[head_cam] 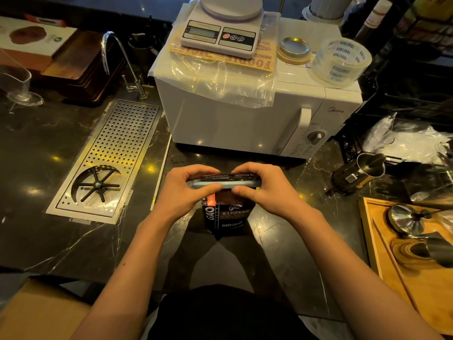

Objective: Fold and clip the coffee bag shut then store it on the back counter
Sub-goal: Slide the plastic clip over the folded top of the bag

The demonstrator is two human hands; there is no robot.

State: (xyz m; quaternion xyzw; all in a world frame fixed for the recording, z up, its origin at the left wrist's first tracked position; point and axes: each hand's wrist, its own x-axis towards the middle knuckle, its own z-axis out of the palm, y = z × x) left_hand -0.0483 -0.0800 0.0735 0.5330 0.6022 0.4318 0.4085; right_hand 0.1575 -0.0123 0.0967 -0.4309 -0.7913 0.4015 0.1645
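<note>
A dark coffee bag [226, 217] with white lettering stands upright on the black marble counter, in front of the microwave. Its top is folded over, and a long pale grey-blue clip [226, 185] lies across the fold. My left hand [188, 190] pinches the left end of the clip and fold, thumb in front and fingers behind. My right hand [266, 187] pinches the right end in the same way. The bag's folded top is mostly hidden by my fingers.
A white microwave [245, 114] stands just behind the bag, carrying a kitchen scale [220, 33], a jar lid and a tape roll [342, 61]. A perforated steel drain tray [110, 158] and tap lie left. A metal pitcher [360, 171] and wooden tray [382, 241] sit right.
</note>
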